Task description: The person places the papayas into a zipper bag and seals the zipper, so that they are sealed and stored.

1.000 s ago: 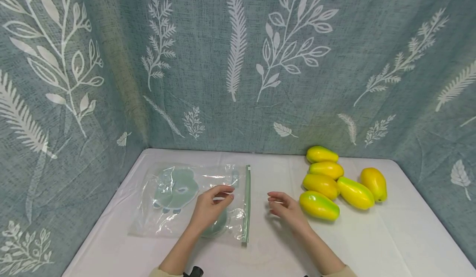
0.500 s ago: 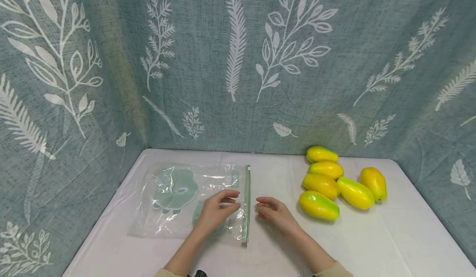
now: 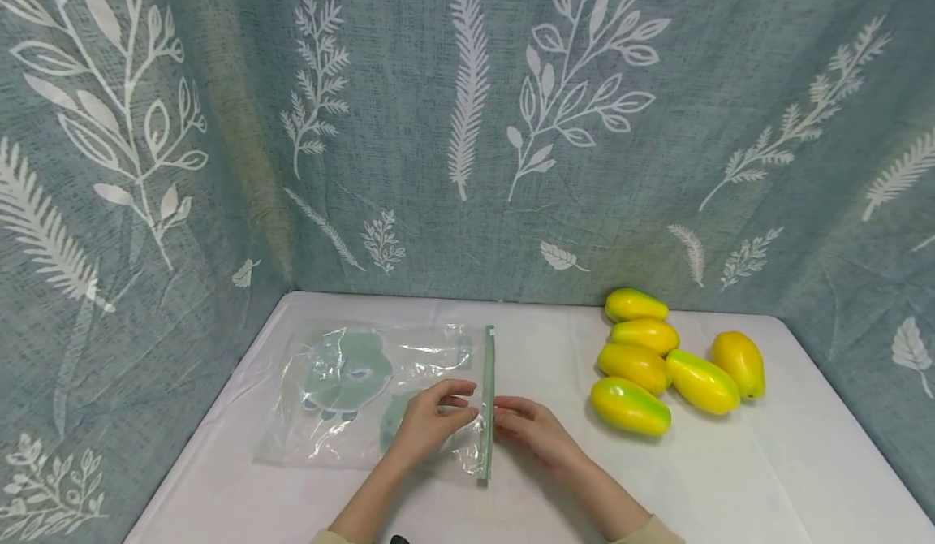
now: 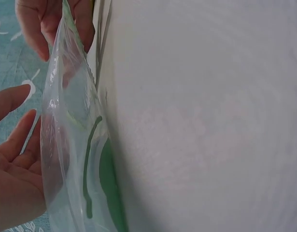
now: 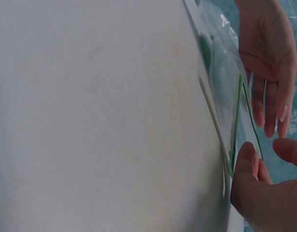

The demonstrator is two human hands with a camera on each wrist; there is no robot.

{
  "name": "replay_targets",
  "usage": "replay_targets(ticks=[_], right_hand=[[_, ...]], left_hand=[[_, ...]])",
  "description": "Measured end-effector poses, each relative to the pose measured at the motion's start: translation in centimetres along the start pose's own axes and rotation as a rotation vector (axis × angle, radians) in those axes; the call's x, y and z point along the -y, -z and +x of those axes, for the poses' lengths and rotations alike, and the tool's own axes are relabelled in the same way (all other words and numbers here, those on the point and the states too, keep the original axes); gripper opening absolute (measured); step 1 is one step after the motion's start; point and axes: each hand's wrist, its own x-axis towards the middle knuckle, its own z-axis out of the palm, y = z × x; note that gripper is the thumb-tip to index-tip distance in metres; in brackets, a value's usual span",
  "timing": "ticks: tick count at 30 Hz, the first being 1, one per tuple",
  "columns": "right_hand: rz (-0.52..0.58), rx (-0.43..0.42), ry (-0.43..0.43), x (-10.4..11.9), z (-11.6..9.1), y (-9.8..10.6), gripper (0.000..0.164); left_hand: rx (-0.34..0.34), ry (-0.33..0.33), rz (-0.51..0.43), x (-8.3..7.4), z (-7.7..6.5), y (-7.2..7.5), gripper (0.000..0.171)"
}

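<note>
A clear zip bag (image 3: 292, 438) with pale green printed shapes lies flat on the left half of the table, its green zip strip (image 3: 489, 446) facing right. My left hand (image 3: 424, 429) hovers over the bag near that strip, fingers loosely bent and holding nothing. At the strip's right side is my right hand (image 3: 540, 438), fingertips up against it. In the right wrist view, the green edges (image 5: 236, 111) spread into a narrow V beside the right hand (image 5: 269, 198), whose thumb stands apart from its fingers. Whether the fingertips press the plastic is hard to tell.
Several yellow fruits with green patches, like papayas (image 3: 630, 406), lie grouped on the right of the white-covered table (image 3: 555, 341). A teal curtain (image 3: 409, 122) with white leaf prints encloses the back and both sides.
My right hand has moved left from beside the fruits to the zip strip. My left hand has shifted slightly right and nearer me, toward the strip. The bag lies where it was.
</note>
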Motion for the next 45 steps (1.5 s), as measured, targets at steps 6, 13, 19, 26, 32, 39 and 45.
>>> replay_targets(ticks=[6, 13, 19, 26, 32, 39, 45], right_hand=[[0.046, 0.036, -0.015, 0.2, -0.2, -0.2, 0.051], [0.089, 0.084, -0.005, 0.5, -0.5, -0.5, 0.051], [0.104, 0.122, 0.002, 0.7, -0.8, -0.8, 0.052], [0.097, 0.125, -0.007, 0.8, -1.0, -1.1, 0.051], [0.104, 0.123, 0.0, 0.8, -1.1, -1.2, 0.049], [0.098, 0.167, 0.048, 0.7, -1.2, -1.0, 0.046], [0.111, 0.096, 0.031, 0.9, -1.2, -1.1, 0.042]], left_hand=[[0.015, -0.008, 0.018, -0.2, -0.1, 0.0, 0.034], [0.04, -0.029, 0.049, -0.3, -0.3, -0.1, 0.037], [0.047, -0.045, 0.097, -0.1, -0.2, -0.2, 0.038], [0.057, -0.048, 0.114, 0.0, -0.2, -0.1, 0.039], [0.029, -0.054, 0.104, -0.1, -0.2, -0.2, 0.036], [-0.061, -0.095, 0.093, -0.3, -0.2, -0.1, 0.024], [-0.105, -0.077, 0.089, -0.7, -0.2, 0.1, 0.015]])
